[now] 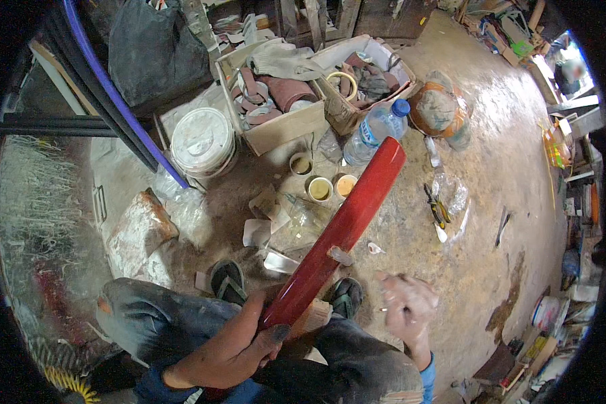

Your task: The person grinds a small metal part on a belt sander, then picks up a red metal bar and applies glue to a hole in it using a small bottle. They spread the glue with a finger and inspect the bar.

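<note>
- The floor [491,202] is taking most of the view, dusty and bending toward the rim; its edges are disappearing into the black border.
- The person's knees [182,330] are filling the lower part, and two sandals [227,279] are showing past them, the right one half hidden.
- A long red panel [347,222] is lying slanted from the lap up toward a plastic bottle [374,131]; its lower end is covered by the hand and the knees.
- Two open boxes [283,128] are standing behind, full of cloth and rolls that are hard to tell apart.
- A white bucket [202,141] is sitting left of them.
- The left hand [232,347] is closing around the near end of the panel, thumb on the glossy face.
- The right hand [407,303] is blurred, away from the panel; it is curling, but I cannot tell if it is pinching something.
- Three small cups [321,188] are standing near the bottle.
</note>
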Motion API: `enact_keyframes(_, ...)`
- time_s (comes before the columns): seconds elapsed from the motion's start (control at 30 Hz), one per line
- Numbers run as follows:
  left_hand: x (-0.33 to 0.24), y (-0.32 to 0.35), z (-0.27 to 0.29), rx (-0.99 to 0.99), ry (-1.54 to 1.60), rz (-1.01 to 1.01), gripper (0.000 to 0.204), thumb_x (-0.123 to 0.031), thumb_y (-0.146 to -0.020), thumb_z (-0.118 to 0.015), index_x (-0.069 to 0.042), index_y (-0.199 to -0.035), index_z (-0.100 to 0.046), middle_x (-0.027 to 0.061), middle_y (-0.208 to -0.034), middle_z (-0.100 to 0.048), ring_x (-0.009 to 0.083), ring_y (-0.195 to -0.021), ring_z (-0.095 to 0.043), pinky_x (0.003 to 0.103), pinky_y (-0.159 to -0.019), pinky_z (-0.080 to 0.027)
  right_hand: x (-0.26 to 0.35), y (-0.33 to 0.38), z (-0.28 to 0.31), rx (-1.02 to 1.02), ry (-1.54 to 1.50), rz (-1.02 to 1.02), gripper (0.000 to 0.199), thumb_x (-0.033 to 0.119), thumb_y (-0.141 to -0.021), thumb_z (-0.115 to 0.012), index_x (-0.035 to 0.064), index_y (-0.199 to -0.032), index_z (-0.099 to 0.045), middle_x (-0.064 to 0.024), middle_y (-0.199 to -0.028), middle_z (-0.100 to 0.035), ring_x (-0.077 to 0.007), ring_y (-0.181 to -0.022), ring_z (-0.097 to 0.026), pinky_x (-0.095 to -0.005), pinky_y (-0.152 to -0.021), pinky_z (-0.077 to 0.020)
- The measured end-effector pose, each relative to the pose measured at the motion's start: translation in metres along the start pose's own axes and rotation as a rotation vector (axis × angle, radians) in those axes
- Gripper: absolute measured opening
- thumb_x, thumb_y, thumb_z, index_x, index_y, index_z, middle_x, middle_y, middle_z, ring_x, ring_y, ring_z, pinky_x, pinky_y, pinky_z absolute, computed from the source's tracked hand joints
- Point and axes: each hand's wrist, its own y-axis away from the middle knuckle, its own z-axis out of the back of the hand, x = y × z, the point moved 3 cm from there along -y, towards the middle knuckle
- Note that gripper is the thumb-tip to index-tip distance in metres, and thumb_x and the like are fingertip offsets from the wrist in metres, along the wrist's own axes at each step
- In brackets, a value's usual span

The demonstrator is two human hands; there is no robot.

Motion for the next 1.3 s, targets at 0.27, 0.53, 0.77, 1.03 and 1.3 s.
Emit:
enact_keyframes(0.27, -0.006, -0.006, -0.008, -0.092, -0.15, -0.058, 0.04, -0.021, -0.101, -0.047, 0.004, -0.129, -0.034, 0.0143, -0.099, -0.048, 0.02, -0.086, -0.048, 0.035, -0.081, -0.043, 0.023, -0.039, -0.021, 0.095, 0.395, 0.345, 0.054, 0.022, -0.074, -0.074, 0.012, -0.127, -0.064, 0.0009, -0.063, -0.03, -0.0113, -0.048, -0.038, -0.027, -0.044, -0.0387)
enact_keyframes(0.53, -0.01, -0.009, -0.006, -0.153, -0.313, -0.216, 0.036, -0.017, -0.1, -0.047, 0.005, -0.127, -0.036, 0.0209, -0.108, -0.047, 0.0259, -0.097, -0.049, 0.038, -0.09, -0.04, 0.028, -0.033, -0.032, 0.235, 0.451, 0.306, 0.06, 0.031, -0.078, -0.069, 0.0016, -0.129, -0.059, -0.0031, -0.062, -0.045, -0.0163, -0.05, -0.043, -0.0312, -0.046, -0.039)
enact_keyframes(0.77, -0.009, -0.006, 0.001, -0.135, -0.217, -0.138, 0.035, -0.019, -0.101, -0.046, 0.003, -0.127, -0.036, 0.0185, -0.102, -0.048, 0.0243, -0.094, -0.049, 0.038, -0.088, -0.041, -0.001, -0.02, -0.036, 0.152, 0.377, 0.495, 0.056, 0.034, -0.075, -0.072, 0.007, -0.124, -0.065, 0.004, -0.059, -0.038, -0.0099, -0.048, -0.042, -0.025, -0.044, -0.0371)
enact_keyframes(1.03, -0.004, -0.006, 0.003, 0.038, -0.055, -0.091, 0.043, -0.027, -0.103, -0.044, 0.001, -0.132, -0.032, 0.0082, -0.091, -0.049, 0.0137, -0.073, -0.049, 0.028, -0.066, -0.044, 0.009, -0.034, -0.043, 0.181, 0.168, 0.374, 0.046, 0.025, -0.072, -0.066, 0.0047, -0.114, -0.066, -0.0047, -0.076, -0.058, -0.0178, -0.055, -0.056, -0.031, -0.048, -0.0477)
enact_keyframes(1.3, -0.011, 0.015, 0.02, 0.158, 0.393, -0.022, 0.064, -0.038, -0.094, -0.056, -0.003, -0.139, -0.027, 0.0077, -0.089, -0.056, 0.0135, -0.069, -0.053, 0.026, -0.06, -0.045, -0.031, -0.025, -0.042, -0.156, 0.15, 0.315, 0.021, 0.008, -0.083, -0.062, -0.003, -0.101, -0.067, -0.0098, -0.058, -0.055, -0.0249, -0.052, -0.058, -0.0362, -0.049, -0.0483)
